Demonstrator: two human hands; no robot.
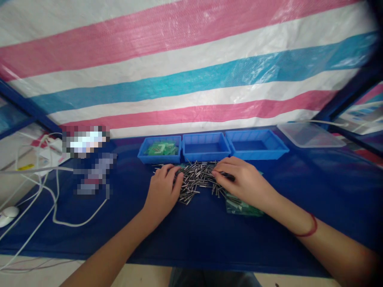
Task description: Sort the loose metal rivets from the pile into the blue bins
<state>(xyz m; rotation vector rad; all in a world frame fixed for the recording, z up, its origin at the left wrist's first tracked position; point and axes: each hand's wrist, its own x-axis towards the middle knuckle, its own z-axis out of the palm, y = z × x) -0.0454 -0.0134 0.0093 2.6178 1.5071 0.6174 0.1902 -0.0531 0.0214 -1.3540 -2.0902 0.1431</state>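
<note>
A loose heap of thin metal screws (196, 177) lies on the blue table, between my two hands. My left hand (163, 187) rests at the heap's left edge, its fingers bent and spread, the thumb apart and touching the screws. At the right edge, my right hand (243, 179) has thumb and fingers closed around a few dark screws (229, 175); the fingers partly hide them. Under the right hand lies a clear bag with green contents (239, 206), partly covered by the palm and wrist.
Behind the heap stand three blue bins in a row: the left bin (143, 157) holds green packets (161, 148), beside the middle bin (206, 154) and right bin (260, 154). A translucent lid (311, 135) lies far right. White cables (80, 225) and a mouse (8, 215) are left.
</note>
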